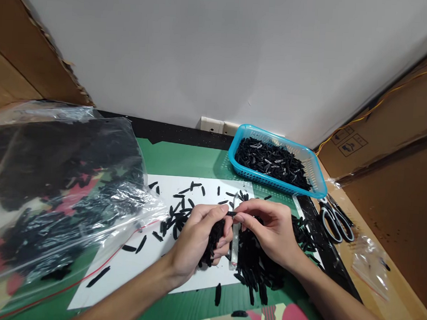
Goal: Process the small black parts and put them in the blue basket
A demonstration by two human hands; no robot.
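Between the fingertips of both hands is one short black fuzzy strip (231,213). My left hand (199,229) is closed, its thumb and index finger on the strip's left end, and a bunch of similar black pieces (214,239) is tucked in its palm. My right hand (272,227) pinches the other end. Below the fingertips, a narrow whitish clear strip (234,250) lies on the white sheet (123,265). Under and beside my right hand spreads a heap of black strips (259,271). More loose strips (176,215) lie scattered left of my left hand.
A blue plastic basket (277,186) full of black pieces stands at the back right. Scissors (334,225) and a small clear bag (371,266) lie on the cardboard at right. On the left sits a large clear zip bag (65,189) holding black material. Cardboard (389,175) borders the right side.
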